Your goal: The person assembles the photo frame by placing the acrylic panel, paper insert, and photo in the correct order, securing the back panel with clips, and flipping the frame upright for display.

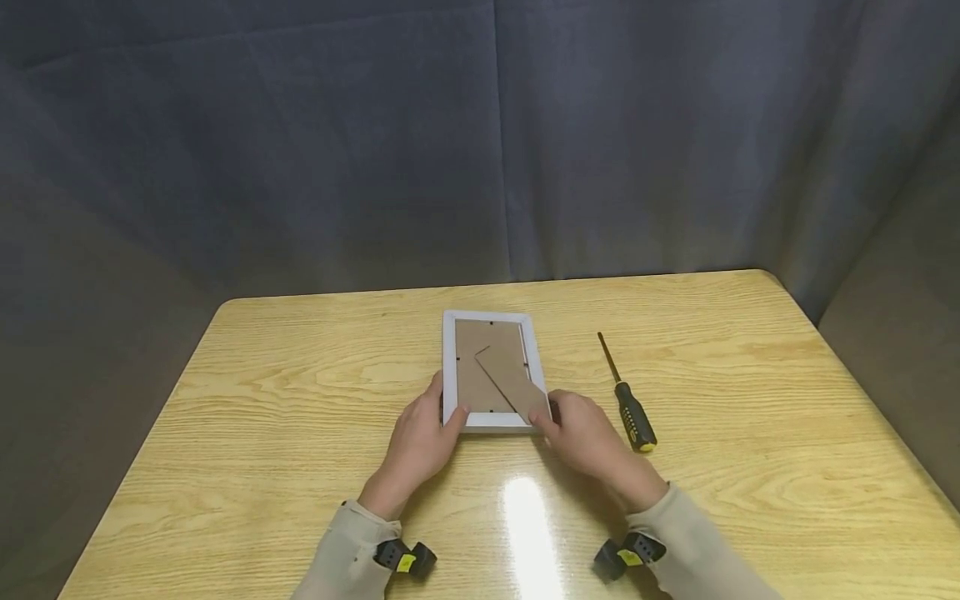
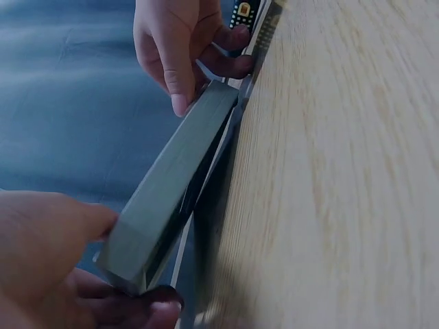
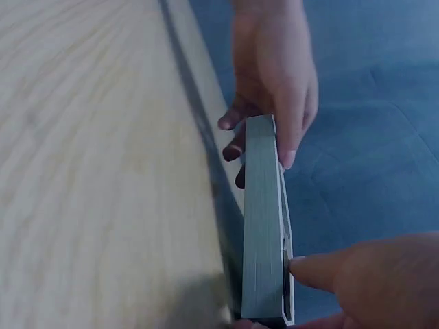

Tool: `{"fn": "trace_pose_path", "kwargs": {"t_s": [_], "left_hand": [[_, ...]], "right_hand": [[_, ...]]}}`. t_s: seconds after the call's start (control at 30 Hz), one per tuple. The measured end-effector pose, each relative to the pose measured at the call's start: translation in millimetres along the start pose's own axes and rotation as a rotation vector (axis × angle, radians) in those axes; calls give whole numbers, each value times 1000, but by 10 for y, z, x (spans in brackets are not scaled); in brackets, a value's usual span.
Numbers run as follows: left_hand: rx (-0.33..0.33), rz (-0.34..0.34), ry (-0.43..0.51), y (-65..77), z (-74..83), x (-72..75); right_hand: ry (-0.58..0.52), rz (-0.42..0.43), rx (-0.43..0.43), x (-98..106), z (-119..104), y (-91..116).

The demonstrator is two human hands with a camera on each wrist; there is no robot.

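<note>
A white picture frame (image 1: 450,367) faces back side up, showing its brown backing board (image 1: 474,387) and a brown stand flap (image 1: 513,373). My left hand (image 1: 422,435) grips its near left corner, thumb on top of the border. At the near right corner my right hand (image 1: 588,433) holds it, its thumb on the flap's lower end. In the left wrist view, fingers of the left hand (image 2: 41,253) reach beneath the frame (image 2: 168,181), whose near edge is lifted off the table. The right wrist view shows the right thumb (image 3: 319,271) pressing the flap side. The frame's front is hidden.
A black and yellow screwdriver (image 1: 636,417) lies on the wooden table (image 1: 300,400) right of the frame, its shaft pointing away. Behind the table hangs a dark grey curtain (image 1: 375,167). A bright light reflection shows on the tabletop between the forearms.
</note>
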State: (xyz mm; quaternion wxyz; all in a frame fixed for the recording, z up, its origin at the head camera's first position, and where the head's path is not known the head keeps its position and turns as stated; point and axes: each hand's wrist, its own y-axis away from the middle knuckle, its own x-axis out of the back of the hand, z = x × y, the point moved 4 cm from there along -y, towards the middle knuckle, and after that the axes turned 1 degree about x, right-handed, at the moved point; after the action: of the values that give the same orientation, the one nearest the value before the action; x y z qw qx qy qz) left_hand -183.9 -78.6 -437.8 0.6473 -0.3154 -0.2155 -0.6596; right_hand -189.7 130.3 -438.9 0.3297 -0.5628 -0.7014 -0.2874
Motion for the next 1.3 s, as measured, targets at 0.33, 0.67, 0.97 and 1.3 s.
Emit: {"fn": "trace_pose_path", "kwargs": {"t_s": [0.33,0.67,0.97,1.3], "left_hand": [[-12,56,248,-32,54,59],[-37,126,408,-11,119,155],[-130,232,297,19,190,213],[-302,327,149,122,423,224]], "right_hand": [[-226,-135,28,-3,0,1],[-535,-358,92,-88,-19,38],[-474,-311,139,-10,-76,40],[-520,-72,250,252,-362,129]]}}
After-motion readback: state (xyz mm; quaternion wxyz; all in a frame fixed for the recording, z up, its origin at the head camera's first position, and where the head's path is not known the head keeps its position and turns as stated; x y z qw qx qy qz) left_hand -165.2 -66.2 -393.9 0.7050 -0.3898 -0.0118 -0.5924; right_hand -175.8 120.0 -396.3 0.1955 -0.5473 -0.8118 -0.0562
